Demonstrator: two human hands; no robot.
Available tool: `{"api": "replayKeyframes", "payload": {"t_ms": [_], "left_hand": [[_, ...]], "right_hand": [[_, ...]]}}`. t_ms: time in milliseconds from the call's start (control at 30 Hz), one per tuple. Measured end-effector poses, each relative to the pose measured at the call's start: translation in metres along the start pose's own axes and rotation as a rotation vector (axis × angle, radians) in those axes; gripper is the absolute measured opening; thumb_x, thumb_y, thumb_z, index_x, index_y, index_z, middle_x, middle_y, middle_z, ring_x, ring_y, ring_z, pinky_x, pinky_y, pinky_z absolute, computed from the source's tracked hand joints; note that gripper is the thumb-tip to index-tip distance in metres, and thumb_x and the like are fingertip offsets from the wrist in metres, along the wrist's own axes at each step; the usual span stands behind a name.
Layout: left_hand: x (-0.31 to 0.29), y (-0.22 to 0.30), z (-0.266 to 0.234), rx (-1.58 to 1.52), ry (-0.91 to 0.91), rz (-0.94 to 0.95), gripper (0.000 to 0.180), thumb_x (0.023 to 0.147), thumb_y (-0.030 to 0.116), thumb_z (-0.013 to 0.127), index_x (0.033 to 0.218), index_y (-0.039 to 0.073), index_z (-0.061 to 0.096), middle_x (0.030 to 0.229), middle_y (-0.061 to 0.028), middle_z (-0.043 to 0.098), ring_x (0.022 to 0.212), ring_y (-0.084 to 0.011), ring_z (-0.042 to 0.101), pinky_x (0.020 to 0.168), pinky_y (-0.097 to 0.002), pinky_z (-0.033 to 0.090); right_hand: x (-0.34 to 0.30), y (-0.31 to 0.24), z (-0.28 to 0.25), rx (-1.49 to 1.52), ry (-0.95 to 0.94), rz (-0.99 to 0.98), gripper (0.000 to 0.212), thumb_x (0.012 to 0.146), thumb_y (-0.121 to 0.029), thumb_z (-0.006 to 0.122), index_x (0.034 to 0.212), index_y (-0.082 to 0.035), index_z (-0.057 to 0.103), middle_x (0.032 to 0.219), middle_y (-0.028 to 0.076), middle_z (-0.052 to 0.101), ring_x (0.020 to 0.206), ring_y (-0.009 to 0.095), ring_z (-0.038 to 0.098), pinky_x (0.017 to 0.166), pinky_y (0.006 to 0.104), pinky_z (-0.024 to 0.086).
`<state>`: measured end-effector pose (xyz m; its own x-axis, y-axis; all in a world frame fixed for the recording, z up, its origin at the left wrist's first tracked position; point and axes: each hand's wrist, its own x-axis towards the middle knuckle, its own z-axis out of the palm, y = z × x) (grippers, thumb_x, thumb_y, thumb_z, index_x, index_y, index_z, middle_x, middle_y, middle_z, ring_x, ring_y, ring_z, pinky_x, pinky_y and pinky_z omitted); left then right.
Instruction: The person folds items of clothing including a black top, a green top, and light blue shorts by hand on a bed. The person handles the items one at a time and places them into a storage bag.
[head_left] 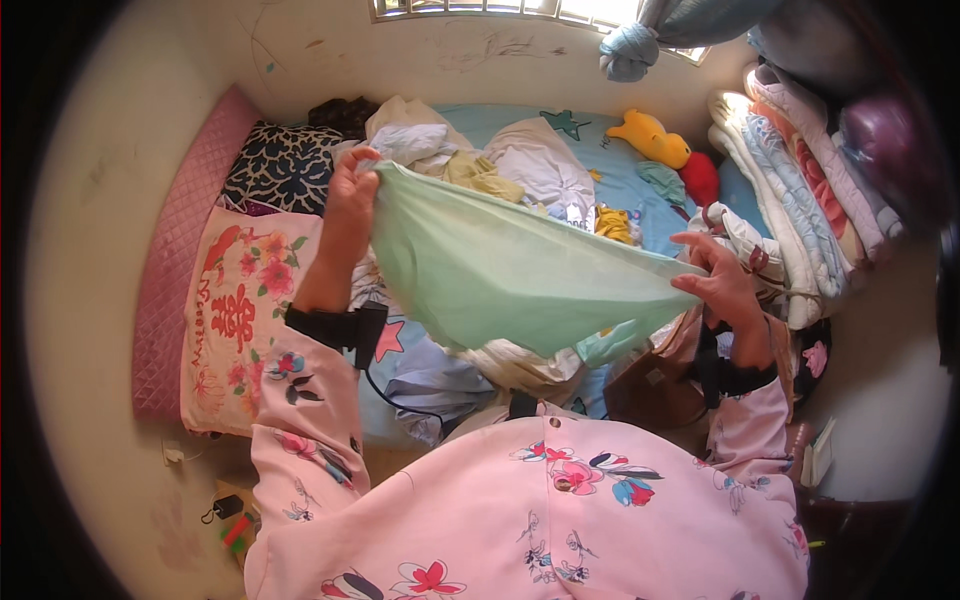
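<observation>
Pale green cloth stretched above the bed, left hand pinching its far-left corner, right hand clamped on its right edge, cloth sagging between both grips, yellow toy far right.

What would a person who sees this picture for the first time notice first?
First comes the pale green cloth, stretched in the middle between the left hand and the right hand, above a bed strewn with crumpled clothes. Next the yellow plush toy farther back on the bed, then the stack of folded blankets at the right.
</observation>
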<state>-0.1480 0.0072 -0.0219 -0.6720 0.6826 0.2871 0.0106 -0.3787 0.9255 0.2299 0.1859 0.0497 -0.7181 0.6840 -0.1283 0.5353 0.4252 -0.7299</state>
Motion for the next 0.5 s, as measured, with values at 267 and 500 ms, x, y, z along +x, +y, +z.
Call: {"api": "replayKeyframes", "payload": {"t_ms": [267, 500], "left_hand": [[-0.027, 0.052, -0.015, 0.663, -0.630, -0.038, 0.042, 0.061, 0.010, 0.070, 0.095, 0.006, 0.044, 0.065, -0.0017, 0.050, 0.058, -0.0068, 0.046, 0.049, -0.0214, 0.036], [-0.047, 0.046, -0.001, 0.998, -0.845, -0.043, 0.047, 0.050, 0.004, 0.074, 0.092, 0.002, 0.052, 0.076, -0.0077, 0.056, 0.070, -0.0135, 0.052, 0.065, -0.0251, 0.042]], "right_hand": [[0.000, 0.042, 0.007, -0.333, -0.106, -0.267, 0.048, 0.057, -0.007, 0.069, 0.102, -0.006, 0.052, 0.076, 0.011, 0.054, 0.069, 0.024, 0.054, 0.064, 0.0342, 0.043], [0.028, 0.067, 0.002, -0.659, 0.245, -0.284, 0.010, 0.064, -0.006, 0.058, 0.074, -0.006, 0.055, 0.070, 0.013, 0.056, 0.071, 0.031, 0.054, 0.063, 0.0377, 0.043]]}}
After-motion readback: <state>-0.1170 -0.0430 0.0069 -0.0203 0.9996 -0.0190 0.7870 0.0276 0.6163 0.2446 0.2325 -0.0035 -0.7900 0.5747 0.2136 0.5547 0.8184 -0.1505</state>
